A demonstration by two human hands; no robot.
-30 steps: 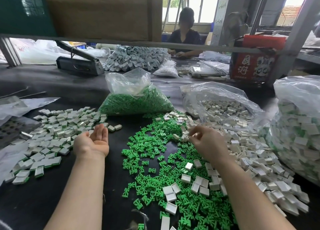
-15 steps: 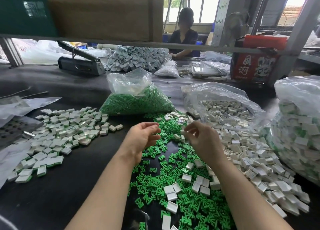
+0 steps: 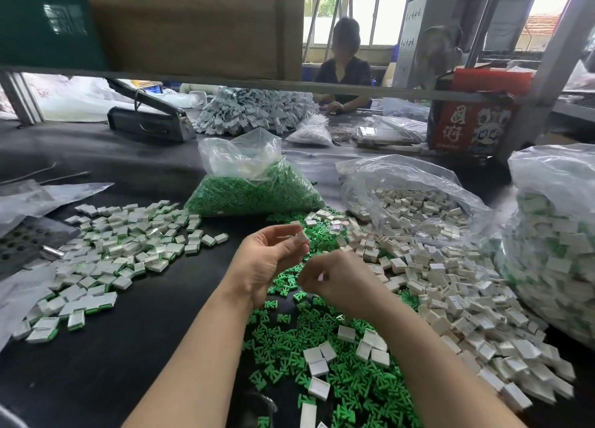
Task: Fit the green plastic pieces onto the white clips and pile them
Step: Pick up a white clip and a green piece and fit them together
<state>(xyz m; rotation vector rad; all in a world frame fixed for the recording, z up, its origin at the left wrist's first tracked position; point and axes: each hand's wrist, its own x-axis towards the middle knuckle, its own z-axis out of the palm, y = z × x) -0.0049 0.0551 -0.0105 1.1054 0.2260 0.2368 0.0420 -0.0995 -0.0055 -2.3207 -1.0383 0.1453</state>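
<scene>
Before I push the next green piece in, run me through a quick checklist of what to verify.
1. White clip held in left hand: ok.
2. Green piece in right hand: cannot tell, the fingers hide it.
3. Loose green pieces within reach: ok.
4. Loose white clips to the right: ok.
5. Finished pile on the left has room: ok.
</scene>
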